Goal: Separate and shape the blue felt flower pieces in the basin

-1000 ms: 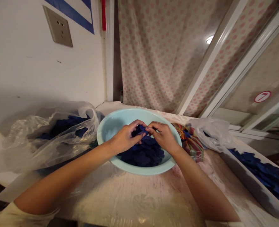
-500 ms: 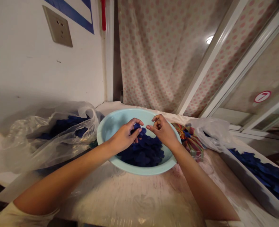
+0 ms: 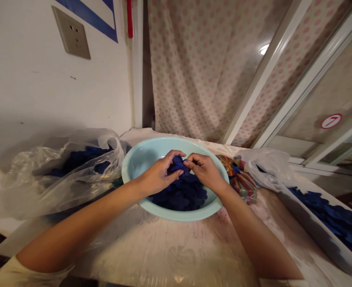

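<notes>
The pale table (image 3: 176, 243) is spreading out beneath my fingers and toward my body, its covering shining faintly. Above it, my left fingers (image 3: 176, 174) are curling round a dark blue piece (image 3: 178, 164), thumb on the near side and index on the far side, while my right fingers (image 3: 190, 164) are pinching at its right edge; I am not able to tell whether one layer or several are lying in that grip. The piece is bunching between my hands, and if my left thumb is pressing too lightly, a pull from the right could be slipping it free or tearing its edge. Directly under my fingers, a heap of scalloped blue pieces (image 3: 182, 195) is lying in a light blue basin (image 3: 182, 216); anything dropping from my grip would be landing there and blending in, being the same dark colour. The rim is passing close under both my wrists, so a forearm leaning on it could be tipping it. To the right of my right fingers, beyond the rim, a red and green bundle (image 3: 244, 183) is sitting, with a translucent bag (image 3: 273, 167) beside it and a pale tray (image 3: 307, 235) holding more blue pieces farther right. Well left of my left fingers, a plastic sack (image 3: 26, 179) is slumping open; a drifting forearm could be snagging its loose folds. Farthest off, a dotted curtain (image 3: 194, 79) is hanging.
</notes>
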A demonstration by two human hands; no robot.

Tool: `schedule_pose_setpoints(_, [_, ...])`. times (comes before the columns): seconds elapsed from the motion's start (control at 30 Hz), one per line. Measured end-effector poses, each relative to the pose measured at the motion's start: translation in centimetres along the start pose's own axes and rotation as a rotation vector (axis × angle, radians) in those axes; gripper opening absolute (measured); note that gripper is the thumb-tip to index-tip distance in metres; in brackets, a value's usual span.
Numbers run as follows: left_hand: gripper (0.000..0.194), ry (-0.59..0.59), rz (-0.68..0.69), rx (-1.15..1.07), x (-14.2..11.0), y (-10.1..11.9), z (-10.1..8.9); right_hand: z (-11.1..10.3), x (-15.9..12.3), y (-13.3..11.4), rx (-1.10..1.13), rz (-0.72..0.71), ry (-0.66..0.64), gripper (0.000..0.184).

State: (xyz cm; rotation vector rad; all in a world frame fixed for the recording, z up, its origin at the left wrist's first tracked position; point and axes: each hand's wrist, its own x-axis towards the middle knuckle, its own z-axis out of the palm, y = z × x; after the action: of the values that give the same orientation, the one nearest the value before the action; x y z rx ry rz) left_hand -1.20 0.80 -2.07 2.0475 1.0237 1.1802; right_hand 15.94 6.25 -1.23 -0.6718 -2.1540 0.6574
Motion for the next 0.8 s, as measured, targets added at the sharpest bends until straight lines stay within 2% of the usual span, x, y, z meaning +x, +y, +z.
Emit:
schedule_pose_setpoints(0.13, [0.034, 0.032, 0.013, 0.034, 0.2, -0.4, 0.1, 0.0, 0.1, -0.1, -0.129, -0.051, 0.016, 0.027])
schedule_pose_setpoints(0.27, [0.035, 0.004, -0.057, 0.018, 0.3, -0.8, 0.2, -0.2, 0.2, 0.1, -0.209, -0.056, 0.197, 0.024])
schedule_pose_setpoints(0.4, [0.032, -0.011, -0.102, 0.059, 0.2, -0.7, 0.1, -0.4, 0.3, 0.6, -0.263, 0.055, 0.369, 0.025])
schedule_pose_setpoints(0.5, [0.034, 0.015, -0.102, 0.051, 0.2, -0.7, 0.1, -0.5, 0.3, 0.8, -0.315, 0.121, 0.426, 0.022])
schedule_pose_setpoints(0.57, [0.039, 0.049, -0.108, 0.029, 0.2, -0.7, 0.1, -0.5, 0.3, 0.6, -0.251, 0.096, 0.395, 0.021])
schedule_pose_setpoints(0.73, [0.046, 0.05, -0.093, -0.059, 0.1, -0.6, 0.2, -0.3, 0.1, -0.1, -0.118, -0.049, 0.062, 0.022])
schedule_pose_setpoints(0.8, [0.045, 0.046, -0.097, -0.081, 0.2, -0.5, 0.2, -0.2, 0.0, -0.4, -0.124, -0.126, 0.022, 0.02])
